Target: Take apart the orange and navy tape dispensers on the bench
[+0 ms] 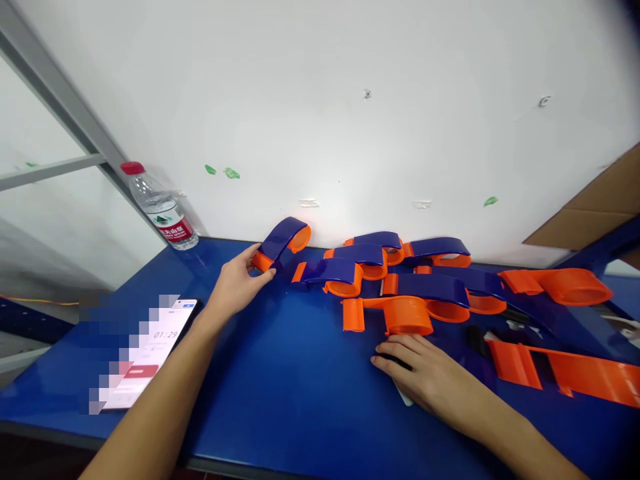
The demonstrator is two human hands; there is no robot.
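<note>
My left hand (245, 277) grips the orange end of a blue and orange tape dispenser (283, 239) near the wall, tilted with its round end up. To its right, several blue and orange dispensers (333, 270) lie in overlapping rows. My right hand (417, 367) is low over the table, fingers bent, just in front of an orange dispenser part (407, 316). A small white item (404, 395) shows partly from under that hand; whether the fingers grip it is hidden.
A water bottle (170, 217) stands at the back left of the blue table (280, 393). A lit phone (160, 337) lies beside my left forearm. More orange parts (590, 373) lie at the right, with cardboard (595, 200) behind.
</note>
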